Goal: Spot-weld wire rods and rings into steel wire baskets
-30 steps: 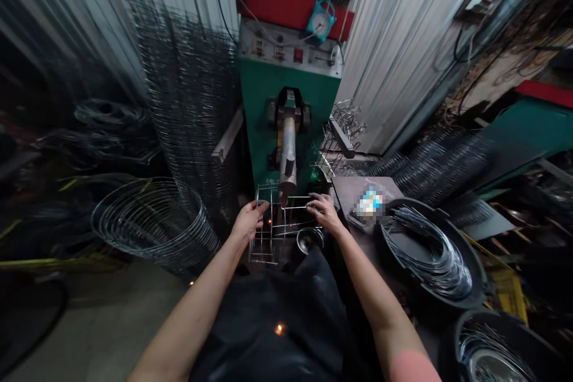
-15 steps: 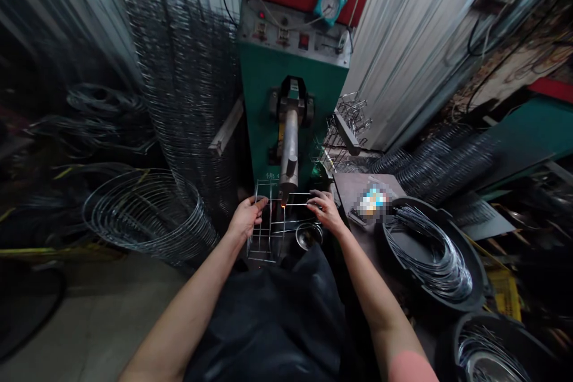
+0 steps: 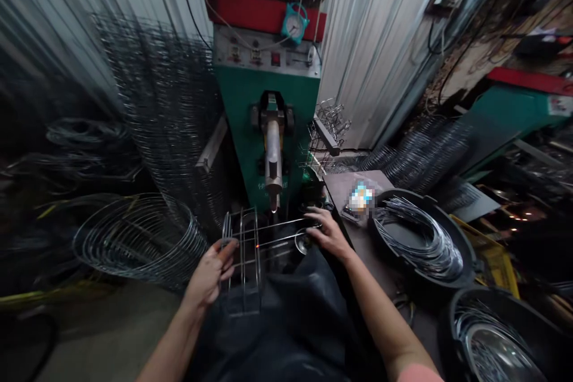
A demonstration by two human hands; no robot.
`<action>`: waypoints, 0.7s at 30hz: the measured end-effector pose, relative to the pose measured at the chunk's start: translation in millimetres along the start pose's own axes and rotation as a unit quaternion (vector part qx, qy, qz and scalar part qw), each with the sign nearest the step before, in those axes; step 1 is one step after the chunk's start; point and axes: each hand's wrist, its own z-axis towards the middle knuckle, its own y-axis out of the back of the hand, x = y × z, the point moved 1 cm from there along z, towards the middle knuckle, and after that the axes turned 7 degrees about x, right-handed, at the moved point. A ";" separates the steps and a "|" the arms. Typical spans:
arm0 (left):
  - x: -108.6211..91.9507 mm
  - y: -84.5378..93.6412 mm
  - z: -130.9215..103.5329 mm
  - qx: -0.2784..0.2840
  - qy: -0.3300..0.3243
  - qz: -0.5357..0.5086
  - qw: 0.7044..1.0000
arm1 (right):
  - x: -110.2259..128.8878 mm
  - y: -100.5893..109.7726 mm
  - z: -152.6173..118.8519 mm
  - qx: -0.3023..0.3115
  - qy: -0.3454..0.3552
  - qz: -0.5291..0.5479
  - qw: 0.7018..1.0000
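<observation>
1. Wire rack (image 3: 243, 250), one, bare metal. Lower centre of the frame, just left of middle; several upright wires crossed by others, one small orange glow on its right edge.
2. Left hand (image 3: 209, 274), bare. At the rack's left side; thumb laid over the near wires, other fingers bent beneath, the rack gripped between them.
3. Two long wires (image 3: 283, 225), running from the rack rightward, roughly parallel, to the other hand's fingertips.
4. Right hand (image 3: 332, 235), bare. Right of centre; fingers spread and half bent at the far ends of the wires, well apart from the rack's upright part. Whether they pinch the wires I cannot tell.
5. Metal arm (image 3: 273, 149), centre, pointing down, its tip above and right of the rack, apart from it.
6. Round metal dish (image 3: 303, 243), beside the right fingertips, partly covered.
7. Dark apron (image 3: 308, 316), bottom centre, below the dish.
8. Green machine (image 3: 235, 95), upper centre, bearing the arm; teal clock (image 3: 294, 25) near its top.
9. Wire stack (image 3: 161, 89), tall, upper left; wire hoops (image 3: 138, 268), lower left.
10. Black tub (image 3: 468, 259), right, holding coiled wire (image 3: 441, 259); second tub (image 3: 446, 334), lower right corner.
</observation>
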 end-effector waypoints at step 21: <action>20.7 -18.4 -86.2 0.078 0.193 -0.249 0.946 | 46.5 -49.0 -182.3 0.142 0.044 -0.021 0.989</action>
